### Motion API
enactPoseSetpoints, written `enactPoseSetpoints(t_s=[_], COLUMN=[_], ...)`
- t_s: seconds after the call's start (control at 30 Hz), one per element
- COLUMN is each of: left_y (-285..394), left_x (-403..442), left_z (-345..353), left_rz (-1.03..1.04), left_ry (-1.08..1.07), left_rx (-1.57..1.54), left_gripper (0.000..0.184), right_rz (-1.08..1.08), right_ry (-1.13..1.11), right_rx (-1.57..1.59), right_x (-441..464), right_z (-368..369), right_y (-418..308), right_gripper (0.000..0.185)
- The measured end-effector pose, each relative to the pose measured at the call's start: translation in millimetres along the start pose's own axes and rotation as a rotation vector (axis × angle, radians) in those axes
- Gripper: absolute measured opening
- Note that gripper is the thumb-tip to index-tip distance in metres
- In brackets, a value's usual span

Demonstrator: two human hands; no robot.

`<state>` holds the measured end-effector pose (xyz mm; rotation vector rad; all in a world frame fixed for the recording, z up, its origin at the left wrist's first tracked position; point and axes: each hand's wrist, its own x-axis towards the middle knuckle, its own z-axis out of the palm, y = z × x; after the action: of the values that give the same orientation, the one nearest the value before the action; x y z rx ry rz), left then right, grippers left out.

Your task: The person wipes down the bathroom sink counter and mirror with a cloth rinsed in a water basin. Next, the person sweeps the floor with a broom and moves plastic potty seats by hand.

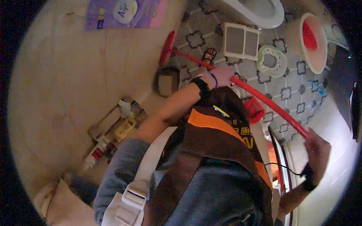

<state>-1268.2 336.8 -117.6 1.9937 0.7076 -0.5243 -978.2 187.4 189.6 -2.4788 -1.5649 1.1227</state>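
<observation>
A red pole with a crosswise red head, like a floor squeegee or brush (271, 102), runs diagonally across the view. Its head (167, 49) is at the wall beside the tiled floor; whether it is a blade or bristles I cannot tell. My left hand (223, 76), blurred and wearing a dark wrist strap, is closed round the middle of the pole. Near the pole's other end, my right hand (318, 147) grips it. Below my left hand is a brown apron (215, 141) with orange bands. A sandalled foot (209, 55) shows beside the pole.
A white toilet (269, 19) is at the top, near a beige step stool (241, 40) and a pale green potty seat (281, 66). A white basin (318, 49) holds something red. A red basket (253, 110) and a dark bin (168, 81) stand nearby. Bottles fill a wall rack (117, 124).
</observation>
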Motion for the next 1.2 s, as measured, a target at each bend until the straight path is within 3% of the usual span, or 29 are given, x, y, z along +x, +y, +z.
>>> enactPoseSetpoints(t_s=[0.03,0.1,0.2,0.27,0.33,0.4,0.47,0.57,0.6,0.63,0.67,0.7,0.73,0.77,0.83,0.87,1.0,1.1,1.2], left_y=[24,65,148,180,182,164,132,44,9,-26,-52,-69,-81,-86,-80,-80,-89,-122,-98], left_x=[-6,-9,-45,-63,-70,-69,-58,-20,-9,1,9,14,15,22,32,40,81,118,111], left_z=[-13,-32,-84,-105,-120,-120,-102,-49,-28,-5,8,8,5,0,-13,-22,-100,-127,-145], left_rz=[0.092,0.274,0.473,0.589,0.565,0.557,0.408,0.291,0.288,0.209,0.13,0.081,0.033,-0.014,0.052,0.054,0.092,0.098,0.111], left_ry=[0.006,0.045,0.093,0.192,0.195,0.22,0.096,0.047,0.062,0.093,0.127,0.074,0.016,-0.037,0.043,0.081,0.301,0.483,0.53], left_rx=[-0.01,0.026,0.106,0.194,0.171,0.096,0.14,0.075,0.012,-0.029,-0.07,-0.011,0.047,0.104,0.122,0.12,0.055,-0.011,-0.079], left_gripper=[0.019,0.018,0.013,0.012,0.012,0.015,0.018,0.024,0.026,0.024,0.022,0.022,0.022,0.022,0.023,0.022,0.019,0.016,0.013], right_rz=[0.211,0.394,0.423,0.42,0.438,0.531,0.377,0.219,0.142,0.048,0.065,-0.177,-0.108,-0.108,-0.113,-0.046,-0.092,-0.052,0.005], right_ry=[-0.068,-0.07,-0.077,-0.096,-0.146,-0.17,-0.065,0.014,0.078,-0.057,0.09,0.132,0.108,0.159,0.247,0.167,0.354,0.323,0.162], right_rx=[0.012,-0.043,-0.138,-0.084,0.047,-0.115,-0.084,0.296,0.248,0.055,0.22,-0.2,-0.409,-0.387,-0.332,-0.418,-0.442,-0.597,-0.45], right_x=[-11,-33,-83,-109,-109,-97,-86,-34,-16,3,10,22,29,31,30,31,44,77,84], right_z=[-26,-85,-198,-238,-239,-218,-175,-54,-16,7,47,62,68,64,55,43,28,27,-9], right_y=[38,111,189,169,93,63,106,63,35,13,-6,-33,-63,-61,-59,-71,-113,-151,-167], right_gripper=[0.043,0.044,0.047,0.05,0.051,0.045,0.045,0.044,0.034,0.034,0.026,0.023,0.021,0.021,0.021,0.022,0.024,0.028,0.025])
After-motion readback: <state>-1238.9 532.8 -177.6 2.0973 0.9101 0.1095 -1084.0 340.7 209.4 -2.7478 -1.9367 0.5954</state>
